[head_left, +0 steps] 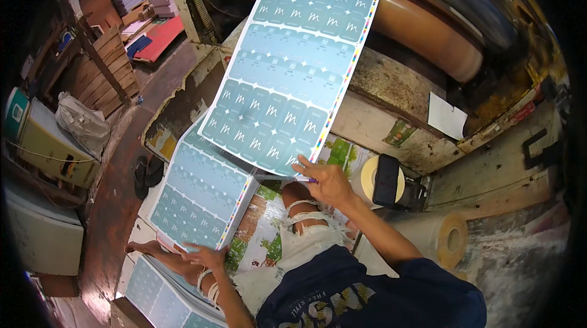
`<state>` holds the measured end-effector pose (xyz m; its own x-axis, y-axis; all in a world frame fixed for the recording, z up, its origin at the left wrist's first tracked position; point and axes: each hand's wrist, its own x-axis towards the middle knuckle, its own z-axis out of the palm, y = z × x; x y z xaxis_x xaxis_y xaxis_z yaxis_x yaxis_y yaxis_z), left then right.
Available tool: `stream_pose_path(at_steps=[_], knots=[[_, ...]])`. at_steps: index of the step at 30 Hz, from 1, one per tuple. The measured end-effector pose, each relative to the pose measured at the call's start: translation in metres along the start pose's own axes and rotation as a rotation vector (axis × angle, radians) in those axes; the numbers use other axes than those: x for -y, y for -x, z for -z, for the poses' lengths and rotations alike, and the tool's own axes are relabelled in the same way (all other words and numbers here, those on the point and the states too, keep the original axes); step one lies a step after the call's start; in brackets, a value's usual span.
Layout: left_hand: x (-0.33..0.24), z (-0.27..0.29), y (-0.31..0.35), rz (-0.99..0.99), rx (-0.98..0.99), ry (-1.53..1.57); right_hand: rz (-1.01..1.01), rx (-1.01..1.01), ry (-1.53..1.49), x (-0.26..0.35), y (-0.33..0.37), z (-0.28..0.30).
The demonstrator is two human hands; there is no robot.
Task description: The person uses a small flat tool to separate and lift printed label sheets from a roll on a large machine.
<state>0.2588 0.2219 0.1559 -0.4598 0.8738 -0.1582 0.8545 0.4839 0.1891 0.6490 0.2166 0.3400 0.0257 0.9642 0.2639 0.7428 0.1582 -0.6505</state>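
Grips the lower right corner of a long printed sheet [275, 83] between thumb and fingers of the right hand [330, 182], with a slim purple-tipped thing [312, 180], too small to identify, beside the fingers. Rests the left hand [206, 257], fingers spread, at the near edge of a stack of matching sheets [195, 190]; cannot tell whether grasping any. Shown glossy and sloping down past a brown roller [428, 40] to above the stack, patterned in teal panels with white script, alternating with paler blue bands, and edged with a strip of coloured squares. Seated with legs over a green-and-white covering [260, 236], near a black phone [385, 178] on a cream roll [369, 180] and a roll of clear film [428, 236]. Bordered at left by a reddish-brown floor [110, 218], dark sandals [147, 175] and a pale sack [82, 123].
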Motion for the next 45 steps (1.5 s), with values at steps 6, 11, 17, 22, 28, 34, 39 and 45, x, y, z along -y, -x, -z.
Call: stream_pose_path(at_steps=[6, 11, 17, 22, 28, 34, 39, 45], knots=[[-0.181, 0.087, 0.030, -0.179, 1.030, 1.757, 0.041, 0.057, 0.065, 0.015, 0.019, 0.013], [-0.241, 0.112, 0.035, -0.021, 0.914, 1.943, 0.234, 0.022, -0.444, 0.016, 0.035, 0.010], [-0.210, 0.146, 0.057, -0.046, 0.549, 1.754, -0.846, -0.480, -1.277, -0.095, 0.025, -0.074], [-0.170, 0.149, 0.056, -0.089, 0.401, 1.679, -0.991, 0.007, -1.410, -0.161, -0.020, -0.231], [-0.137, 0.145, 0.053, -0.036, 0.404, 1.673, -0.968, 0.108, -1.011, -0.170, -0.065, -0.217], [-0.110, 0.158, 0.049, -0.022, 0.422, 1.609, -0.736, 0.034, -0.623, -0.165, -0.059, -0.084], [-0.094, 0.157, 0.042, 0.019, 0.368, 1.603, -0.689, -0.406, -0.243, -0.191, 0.009, 0.085], [-0.074, 0.160, 0.043, 0.073, 0.399, 1.593, -1.091, -0.473, -0.253, -0.231, 0.072, 0.179]])
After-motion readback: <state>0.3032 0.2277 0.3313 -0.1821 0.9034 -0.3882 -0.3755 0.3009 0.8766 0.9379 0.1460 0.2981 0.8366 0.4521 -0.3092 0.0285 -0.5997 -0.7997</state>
